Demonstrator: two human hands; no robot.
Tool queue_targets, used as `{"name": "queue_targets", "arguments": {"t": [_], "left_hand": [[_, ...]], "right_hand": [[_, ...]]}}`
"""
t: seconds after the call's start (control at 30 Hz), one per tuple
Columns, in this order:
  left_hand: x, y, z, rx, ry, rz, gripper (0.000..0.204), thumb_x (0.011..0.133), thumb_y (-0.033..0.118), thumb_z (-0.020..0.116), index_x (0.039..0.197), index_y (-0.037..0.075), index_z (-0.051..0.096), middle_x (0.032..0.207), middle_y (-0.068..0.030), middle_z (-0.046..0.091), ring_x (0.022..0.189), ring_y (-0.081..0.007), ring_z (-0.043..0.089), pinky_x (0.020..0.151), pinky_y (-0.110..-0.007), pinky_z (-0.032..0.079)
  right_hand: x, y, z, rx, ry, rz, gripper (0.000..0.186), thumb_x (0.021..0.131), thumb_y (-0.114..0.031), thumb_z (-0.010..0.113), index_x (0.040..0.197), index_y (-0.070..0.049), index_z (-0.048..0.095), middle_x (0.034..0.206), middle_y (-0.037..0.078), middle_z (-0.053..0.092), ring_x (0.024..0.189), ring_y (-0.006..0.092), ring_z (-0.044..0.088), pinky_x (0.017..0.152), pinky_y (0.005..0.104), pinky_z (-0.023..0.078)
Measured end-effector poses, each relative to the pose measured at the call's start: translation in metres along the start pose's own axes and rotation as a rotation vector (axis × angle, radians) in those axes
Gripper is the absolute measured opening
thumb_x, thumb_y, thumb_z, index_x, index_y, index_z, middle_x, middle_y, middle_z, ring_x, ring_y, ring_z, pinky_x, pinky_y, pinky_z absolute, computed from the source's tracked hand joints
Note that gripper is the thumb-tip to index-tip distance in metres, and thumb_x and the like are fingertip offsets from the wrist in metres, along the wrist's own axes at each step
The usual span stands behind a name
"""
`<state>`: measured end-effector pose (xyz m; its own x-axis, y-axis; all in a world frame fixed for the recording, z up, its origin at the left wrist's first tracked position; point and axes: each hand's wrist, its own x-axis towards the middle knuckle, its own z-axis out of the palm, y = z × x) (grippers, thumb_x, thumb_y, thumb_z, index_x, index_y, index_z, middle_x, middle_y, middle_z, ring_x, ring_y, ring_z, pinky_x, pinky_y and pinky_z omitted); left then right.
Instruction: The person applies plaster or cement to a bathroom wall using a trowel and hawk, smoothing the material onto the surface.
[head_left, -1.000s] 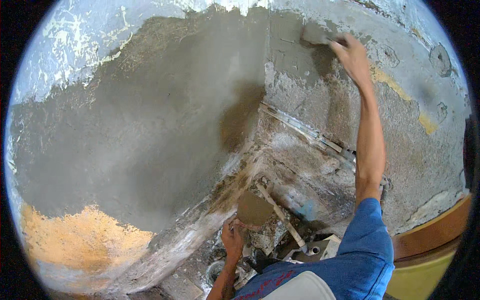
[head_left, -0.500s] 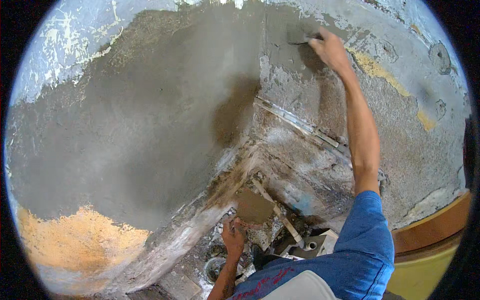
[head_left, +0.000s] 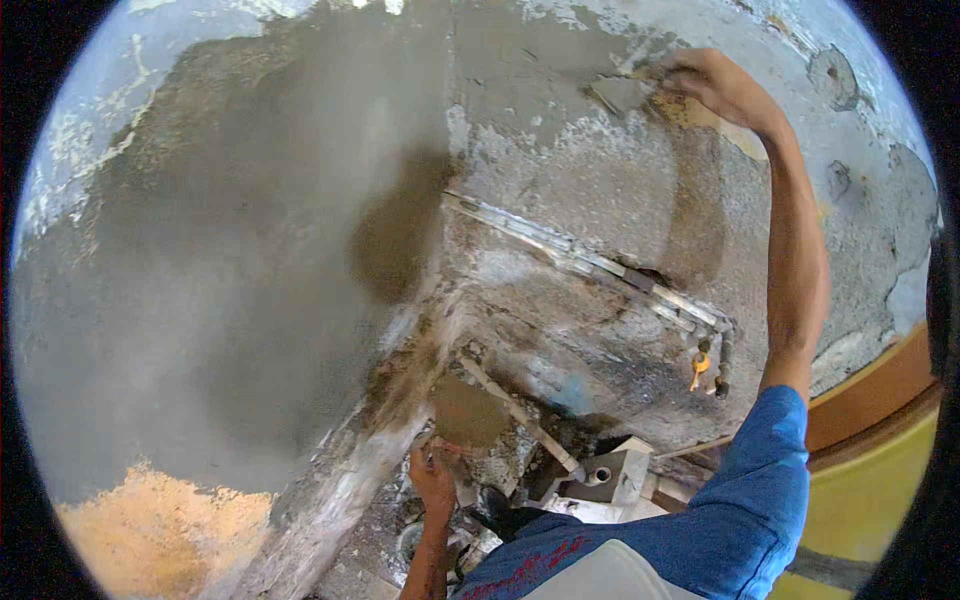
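My right hand (head_left: pixel 712 84) is raised to the wall at the upper right. Its fingers close round a small trowel, whose flat blade (head_left: pixel 622 94) lies against or very near the wet grey plaster (head_left: pixel 530 75); the handle is mostly hidden in the hand. Low down near the corner, my left hand (head_left: pixel 433 474) grips the edge of a flat mortar board (head_left: pixel 470 412), its face brownish grey. What lies under the board is hidden. Smooth grey plaster (head_left: pixel 250 250) covers most of the left wall.
Pipes (head_left: pixel 560 245) run along the right wall to an orange-handled tap (head_left: pixel 700 368). A pale pipe (head_left: pixel 520 415) leans in the rubble by a box-like basin with a pipe opening (head_left: pixel 598 476). Bare orange wall (head_left: pixel 170 530) shows lower left. A brown edge (head_left: pixel 870 405) curves at right.
My right hand has moved right along the wall with the trowel. The view has swung right, showing the tap that my arm hid before. My left hand still holds the board.
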<state>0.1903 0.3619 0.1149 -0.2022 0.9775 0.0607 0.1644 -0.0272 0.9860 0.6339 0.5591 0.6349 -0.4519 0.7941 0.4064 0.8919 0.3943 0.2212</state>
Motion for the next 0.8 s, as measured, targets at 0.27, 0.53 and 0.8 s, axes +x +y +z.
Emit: {"name": "queue_targets", "arguments": {"t": [0.27, 0.53, 0.8], "left_hand": [[-0.013, 0.014, 0.018, -0.026, 0.026, 0.106, 0.030, 0.104, 0.027, 0.060, 0.116, -0.001, 0.064, 0.106, -0.0119, 0.067, 0.094, -0.0206, 0.063, 0.085, -0.035, 0.052], [-0.028, -0.020, 0.016, -0.185, 0.007, -0.088, 0.029, 0.104, 0.024, 0.059, 0.118, -0.001, 0.065, 0.106, -0.0120, 0.067, 0.097, -0.0216, 0.064, 0.088, -0.034, 0.051], [-0.006, -0.033, 0.021, -0.135, -0.046, 0.031, 0.025, 0.104, 0.017, 0.057, 0.121, -0.002, 0.062, 0.103, -0.0116, 0.067, 0.088, -0.0181, 0.065, 0.081, -0.033, 0.053]], "right_hand": [[0.041, -0.053, -0.044, -0.459, -0.200, 0.235, 0.026, 0.089, -0.023, 0.062, 0.106, -0.005, 0.071, 0.096, 0.015, 0.071, 0.091, 0.0337, 0.064, 0.086, 0.0496, 0.050], [-0.026, -0.056, -0.101, -0.525, -0.003, 0.201, 0.024, 0.095, -0.019, 0.058, 0.114, -0.007, 0.068, 0.116, 0.015, 0.068, 0.104, 0.0366, 0.066, 0.088, 0.0464, 0.052], [-0.059, -0.042, 0.014, -0.970, 0.196, -0.310, 0.059, 0.089, -0.011, 0.058, 0.147, -0.012, 0.050, 0.124, 0.010, 0.061, 0.107, 0.0264, 0.060, 0.097, 0.0380, 0.051]]}}
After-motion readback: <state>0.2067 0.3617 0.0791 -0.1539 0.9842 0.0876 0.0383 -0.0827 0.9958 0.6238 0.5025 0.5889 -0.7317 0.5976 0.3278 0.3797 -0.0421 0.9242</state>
